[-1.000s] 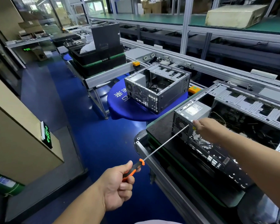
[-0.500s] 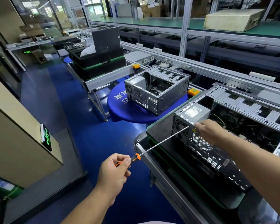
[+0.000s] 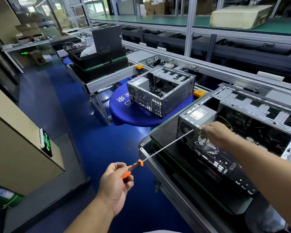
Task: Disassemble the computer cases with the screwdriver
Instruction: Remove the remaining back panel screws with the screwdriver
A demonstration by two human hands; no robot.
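Left hand (image 3: 115, 183) grip holds the screwdriver (image 3: 160, 151); right hand (image 3: 216, 134) pinches its tip at the near case (image 3: 225, 158), second case (image 3: 160, 91) beyond.

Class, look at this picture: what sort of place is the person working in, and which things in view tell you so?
Most likely a factory line or workshop for taking computers apart. Clues: a long conveyor line with metal framing, open computer cases set along it, and stacked black trays at the next station.

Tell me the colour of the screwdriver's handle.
Orange and black; the screwdriver handle shows best in the head view, gripped by the left hand.
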